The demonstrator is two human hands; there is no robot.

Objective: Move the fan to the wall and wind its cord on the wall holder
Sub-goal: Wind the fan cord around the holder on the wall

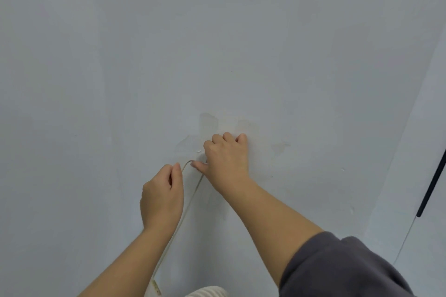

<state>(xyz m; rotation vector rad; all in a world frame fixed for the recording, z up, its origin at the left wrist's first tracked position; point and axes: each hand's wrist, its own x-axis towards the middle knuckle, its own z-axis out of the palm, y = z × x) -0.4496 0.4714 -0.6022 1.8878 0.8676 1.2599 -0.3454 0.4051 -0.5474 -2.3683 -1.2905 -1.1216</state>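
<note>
A person stands close to a pale grey-blue wall (pixel 217 43), both bare forearms reaching up to it. The left hand (pixel 161 198) pinches a thin cream cord (pixel 190 198) between thumb and fingertips, its other fingers curled in. From that pinch the cord makes a short arch to the right and meets the thumb of the right hand (pixel 226 159). A second strand drops from under that hand, slanting down and left past the left wrist to the bottom edge. The right hand lies against the wall, fingers curled tight together and thumb stretched left. What they grip is hidden, and so is the wall holder. A ribbed cream part of the fan (pixel 207 292) shows at the bottom edge, below the hands. A dark grey sleeve (pixel 342 267) covers the right upper arm. A black pole (pixel 432 185) leans at the far right.
</note>
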